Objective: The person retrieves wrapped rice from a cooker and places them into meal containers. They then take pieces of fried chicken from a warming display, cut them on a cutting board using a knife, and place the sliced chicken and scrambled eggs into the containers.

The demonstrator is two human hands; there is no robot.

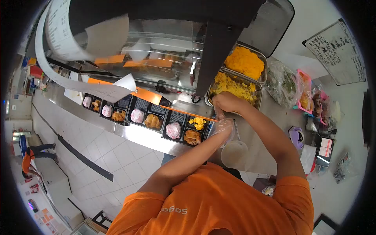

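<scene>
My left hand [224, 126] is covered by what looks like a clear plastic glove [234, 131], its fingers stretched towards the trays. Just above it, my right hand [227, 102] has its fingers closed at the left fingertips, apparently on the plastic; the exact grip is partly hidden. Behind my right hand lies a metal tray of crumbly yellow food [235, 85], scrambled-egg-like. The nearest black meal box [178, 117] stands left of my hands, with a wrapped round item [173, 130], fried brown pieces [192, 137] and yellow scramble [197, 123] in its compartments.
More filled black boxes [145, 113] line the steel counter under a glass display cabinet [156, 51]. Another tray of orange-yellow food [245, 62] sits behind. A translucent round tub [234, 153] stands near my body. Plastic bags [282, 84] lie right. A person in orange [29, 160] bends far left.
</scene>
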